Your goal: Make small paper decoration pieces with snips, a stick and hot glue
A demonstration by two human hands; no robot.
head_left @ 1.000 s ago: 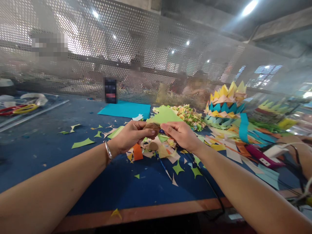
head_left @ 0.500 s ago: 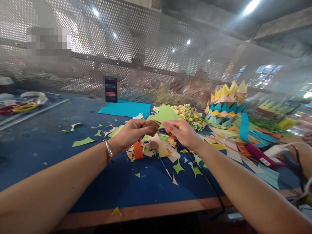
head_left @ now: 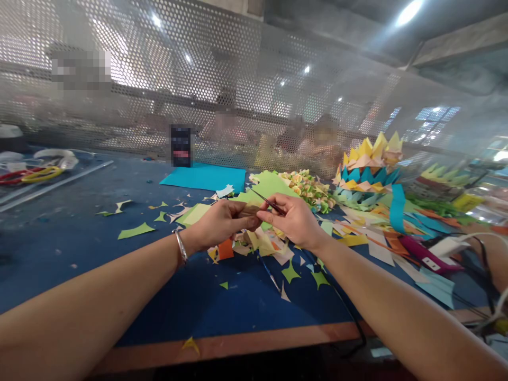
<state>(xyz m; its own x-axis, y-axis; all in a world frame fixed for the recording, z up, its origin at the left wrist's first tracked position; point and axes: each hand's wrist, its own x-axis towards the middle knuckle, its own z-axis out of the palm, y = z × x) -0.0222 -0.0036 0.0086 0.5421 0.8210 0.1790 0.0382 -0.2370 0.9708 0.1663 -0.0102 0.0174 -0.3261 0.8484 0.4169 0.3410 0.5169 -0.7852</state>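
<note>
My left hand (head_left: 224,223), with a silver bangle at the wrist, is closed in a pinch on a small brownish piece of paper (head_left: 250,209), mostly hidden by the fingers. Close beside it, my right hand (head_left: 291,217) grips slim dark tweezers (head_left: 266,200), their tip pointing up and to the left. The fingertips of both hands nearly meet at the paper. Beneath them lies a heap of paper scraps (head_left: 260,243) in cream, yellow and orange. A light green sheet (head_left: 273,185) lies just behind the hands.
A blue sheet (head_left: 206,177) lies at the back near a phone (head_left: 181,145). Folded paper flowers (head_left: 307,188) and a tiered paper piece (head_left: 369,164) stand right of it. A blue-handled brush (head_left: 270,272), power strip (head_left: 431,254) and cables lie nearer. Scissors (head_left: 37,174) are far left.
My right hand has turned and moved slightly lower and left, so the tweezers now show pointing upward. My left hand has lowered a little, and its brownish paper is more covered.
</note>
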